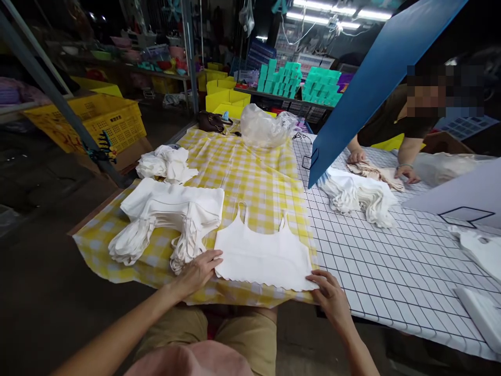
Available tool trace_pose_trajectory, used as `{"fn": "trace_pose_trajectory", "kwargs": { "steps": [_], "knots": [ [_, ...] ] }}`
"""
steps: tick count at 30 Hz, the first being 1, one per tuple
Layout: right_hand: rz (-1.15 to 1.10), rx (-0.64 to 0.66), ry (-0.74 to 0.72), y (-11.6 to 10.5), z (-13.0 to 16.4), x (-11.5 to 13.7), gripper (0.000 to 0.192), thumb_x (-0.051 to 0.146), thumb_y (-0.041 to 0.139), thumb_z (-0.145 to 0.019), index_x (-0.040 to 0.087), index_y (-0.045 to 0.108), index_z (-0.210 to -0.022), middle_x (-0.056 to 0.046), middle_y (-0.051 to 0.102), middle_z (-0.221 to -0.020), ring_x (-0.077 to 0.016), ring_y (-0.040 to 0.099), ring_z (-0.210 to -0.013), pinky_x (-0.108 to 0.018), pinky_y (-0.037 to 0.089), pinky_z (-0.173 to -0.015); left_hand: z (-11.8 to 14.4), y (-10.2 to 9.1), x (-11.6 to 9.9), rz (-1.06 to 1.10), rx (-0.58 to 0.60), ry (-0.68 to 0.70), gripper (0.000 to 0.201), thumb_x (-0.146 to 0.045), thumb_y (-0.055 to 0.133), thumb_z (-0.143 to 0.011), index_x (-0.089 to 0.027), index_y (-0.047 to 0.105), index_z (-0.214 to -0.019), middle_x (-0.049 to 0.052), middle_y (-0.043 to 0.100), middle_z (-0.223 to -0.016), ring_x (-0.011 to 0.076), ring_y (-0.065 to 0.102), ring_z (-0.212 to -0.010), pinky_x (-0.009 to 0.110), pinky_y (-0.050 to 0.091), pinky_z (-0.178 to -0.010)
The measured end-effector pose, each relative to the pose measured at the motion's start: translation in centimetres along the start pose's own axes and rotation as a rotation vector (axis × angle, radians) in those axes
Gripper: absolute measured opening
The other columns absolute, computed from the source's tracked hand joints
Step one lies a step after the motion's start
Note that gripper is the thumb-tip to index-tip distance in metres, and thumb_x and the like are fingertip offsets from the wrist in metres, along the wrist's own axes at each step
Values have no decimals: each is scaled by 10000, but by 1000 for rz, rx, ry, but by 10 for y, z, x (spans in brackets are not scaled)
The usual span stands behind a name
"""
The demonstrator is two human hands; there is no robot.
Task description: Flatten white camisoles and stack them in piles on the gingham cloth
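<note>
A plain white strappy top (pixel 263 256) lies on a cloth checked in yellow and white (pixel 250 172), beside a stack of white folded garments (pixel 172 209) and a crumpled white heap (pixel 166 163). To the right the table covering is white with a thin black grid (pixel 391 266), carrying another pile of white garments (pixel 360 194), under a solid blue board (pixel 376 78). Behind stand bright yellow crates (pixel 97 117), stacks of teal-green boxes (pixel 297 81) and a clear, whitish plastic bag (pixel 264 125); the wearer's shorts are khaki tan (pixel 235 334).
</note>
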State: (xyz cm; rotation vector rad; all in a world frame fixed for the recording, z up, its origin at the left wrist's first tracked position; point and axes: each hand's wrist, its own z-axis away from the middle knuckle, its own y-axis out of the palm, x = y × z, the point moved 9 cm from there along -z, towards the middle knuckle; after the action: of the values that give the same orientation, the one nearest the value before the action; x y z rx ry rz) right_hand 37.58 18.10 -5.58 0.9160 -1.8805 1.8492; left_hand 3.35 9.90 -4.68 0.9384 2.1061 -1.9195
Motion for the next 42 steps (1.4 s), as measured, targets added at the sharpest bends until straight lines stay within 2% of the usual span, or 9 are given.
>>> {"fn": "trace_pose_trajectory", "kwargs": {
  "steps": [5,8,14,18,22,26,34,38,42],
  "knots": [
    [-69,-14,34,-2,-1,2,219,353,521,-669,260,703,-745,-69,585,-997,-246,540,-969,-361,474,-755,-6,0,3,59,-20,-48,432,19,390,-706,-194,638,-989,53,598,-1158,162,527,-1100,334,449,-957],
    [-164,-105,19,-21,-8,17,223,402,543,-691,247,696,-741,-71,572,-992,-239,542,-956,-348,469,-755,-18,-16,4,183,-72,-127,426,3,384,-698,-186,659,-964,41,630,-1124,148,566,-1054,306,451,-946],
    [-407,-317,12,-88,-35,77,226,414,579,-740,201,650,-763,-69,581,-996,-216,515,-962,-288,425,-720,-61,-96,5,475,-271,-249,254,-196,462,-764,-155,683,-882,27,701,-873,172,628,-847,264,482,-791],
    [-606,-438,43,-127,-53,111,249,429,642,-700,188,638,-759,-13,574,-774,-151,506,-779,-258,392,-661,-88,-149,-2,645,-368,-183,301,-375,494,-782,-125,660,-808,26,679,-791,181,605,-793,271,471,-737],
    [-764,-474,-55,-153,-73,147,286,433,716,-619,174,632,-708,18,546,-697,-102,458,-669,-236,359,-620,-106,-185,-12,781,-393,-109,372,-484,533,-751,-134,649,-795,18,660,-760,164,583,-741,258,459,-696],
    [-794,-477,-123,-173,-92,182,354,454,760,-538,159,579,-615,41,469,-592,-68,376,-566,-217,292,-526,-121,-214,-13,912,-444,-117,400,-512,596,-688,-136,645,-815,21,653,-734,139,566,-676,233,455,-626],
    [-846,-439,-181,-187,-131,227,465,530,768,-424,163,539,-593,53,447,-533,-65,362,-517,-213,274,-494,-141,-255,-1,1043,-577,-196,310,-420,618,-709,-136,626,-835,0,626,-653,106,533,-559,209,428,-526],
    [-850,-463,-187,-184,-144,242,400,490,728,-503,172,521,-629,51,456,-546,-67,355,-504,-223,267,-480,-141,-272,1,1058,-680,-154,228,-371,606,-729,-144,591,-736,-22,580,-603,94,507,-548,198,414,-534],
    [-798,-557,-224,-187,-150,259,334,455,659,-575,185,466,-603,67,400,-512,-62,321,-487,-226,242,-462,-140,-286,9,1022,-809,-111,252,-395,599,-728,-148,566,-692,-19,559,-607,98,500,-581,192,398,-546]
  ]
}}
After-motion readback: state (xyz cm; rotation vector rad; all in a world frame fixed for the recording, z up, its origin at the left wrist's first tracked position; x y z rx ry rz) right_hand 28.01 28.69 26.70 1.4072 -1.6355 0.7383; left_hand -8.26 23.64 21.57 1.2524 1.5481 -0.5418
